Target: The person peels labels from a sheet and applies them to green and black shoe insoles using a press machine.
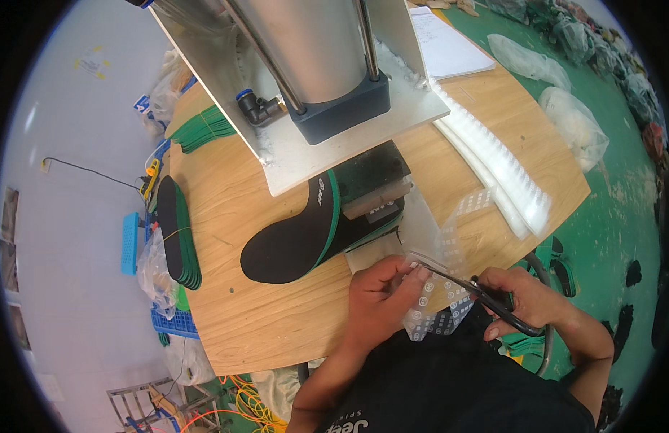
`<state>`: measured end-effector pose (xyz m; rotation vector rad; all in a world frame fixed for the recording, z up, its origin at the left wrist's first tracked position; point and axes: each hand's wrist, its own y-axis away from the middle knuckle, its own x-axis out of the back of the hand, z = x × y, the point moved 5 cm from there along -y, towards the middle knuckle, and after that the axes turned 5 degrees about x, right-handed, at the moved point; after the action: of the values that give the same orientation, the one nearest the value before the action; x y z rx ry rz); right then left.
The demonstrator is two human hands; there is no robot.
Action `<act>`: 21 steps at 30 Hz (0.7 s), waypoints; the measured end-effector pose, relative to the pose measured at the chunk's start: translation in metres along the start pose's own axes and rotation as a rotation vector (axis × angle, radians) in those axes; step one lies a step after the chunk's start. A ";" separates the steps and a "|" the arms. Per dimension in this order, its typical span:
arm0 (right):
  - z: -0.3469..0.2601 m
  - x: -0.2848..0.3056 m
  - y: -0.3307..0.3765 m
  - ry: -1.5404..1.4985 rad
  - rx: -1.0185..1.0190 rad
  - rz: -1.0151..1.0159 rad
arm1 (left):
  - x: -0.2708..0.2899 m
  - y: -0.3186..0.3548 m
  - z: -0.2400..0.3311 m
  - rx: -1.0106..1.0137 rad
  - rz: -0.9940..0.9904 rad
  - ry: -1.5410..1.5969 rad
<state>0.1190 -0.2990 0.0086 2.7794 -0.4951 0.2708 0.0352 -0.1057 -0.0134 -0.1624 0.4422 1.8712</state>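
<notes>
My left hand pinches a translucent film strip printed with small white marks, near the table's front edge. In my right hand is a pair of dark-handled scissors; their blades reach to the film beside my left fingertips. Whether the blades are cutting through it I cannot tell. The film hangs down over my lap, and another stretch runs up toward the right. Just beyond my hands lie black insoles with green edges, the heel part under a dark press block.
A metal press rises over the wooden table. At the right lie long white film stacks and a paper pad. Bundled insoles sit at the left edge, green ones behind. Plastic bags lie on the green floor.
</notes>
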 end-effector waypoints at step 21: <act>0.002 0.003 0.005 0.165 -0.005 0.104 | -0.008 -0.001 -0.006 0.006 0.008 -0.019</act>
<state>0.1201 -0.3049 0.0084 2.7009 -0.5988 0.5167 0.0378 -0.1147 -0.0166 -0.1387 0.4355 1.8781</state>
